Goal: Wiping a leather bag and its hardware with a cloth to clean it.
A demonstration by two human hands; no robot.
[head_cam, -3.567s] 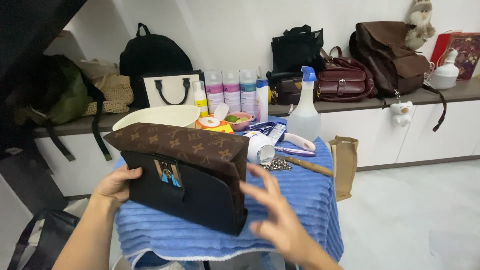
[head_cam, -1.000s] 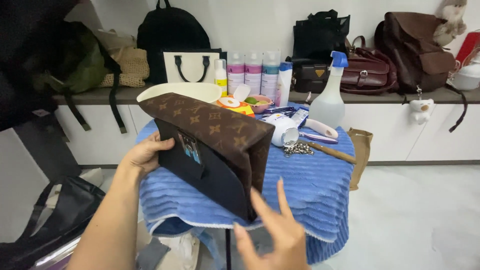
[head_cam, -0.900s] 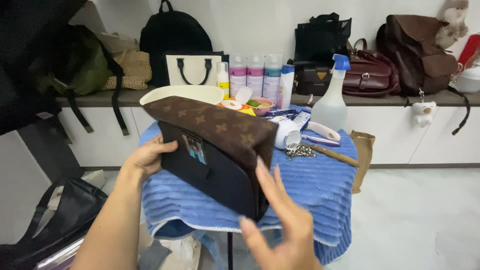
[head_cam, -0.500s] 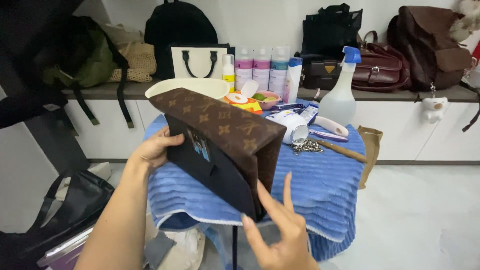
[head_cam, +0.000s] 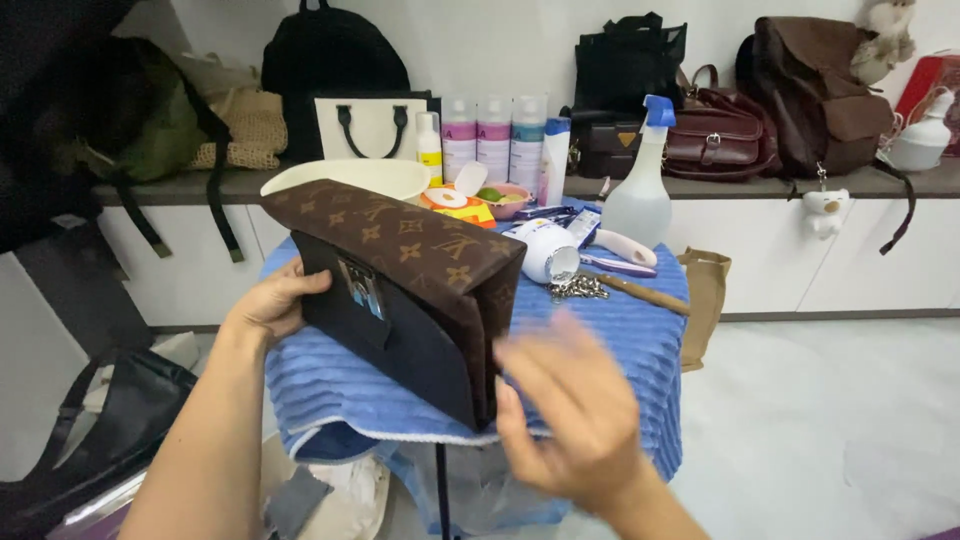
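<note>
one hand, the left hand (head_cam: 270, 305), grips the brown handbag (head_cam: 400, 290).

Spray bottle (head_cam: 640, 195) upper centre on blue-towelled table (head_cam: 620, 340); metal chain (head_cam: 578, 288) beside it; black backpack (head_cam: 335, 60) upper left; brown satchel (head_cam: 815, 90) upper right on shelf (head_cam: 700, 185).

The handbag (head_cam: 400, 290) has a brown flap of smooth, patterned coated cloth over a matt black body, with a small shiny metal clasp (head_cam: 362, 287). Under it a blue towel (head_cam: 620, 350) of soft, ribbed cloth covers the bench. On the towel lie a glinting metal chain (head_cam: 577, 288), a translucent plastic spray bottle (head_cam: 640, 190) and a plain wooden stick (head_cam: 645, 293).
</note>
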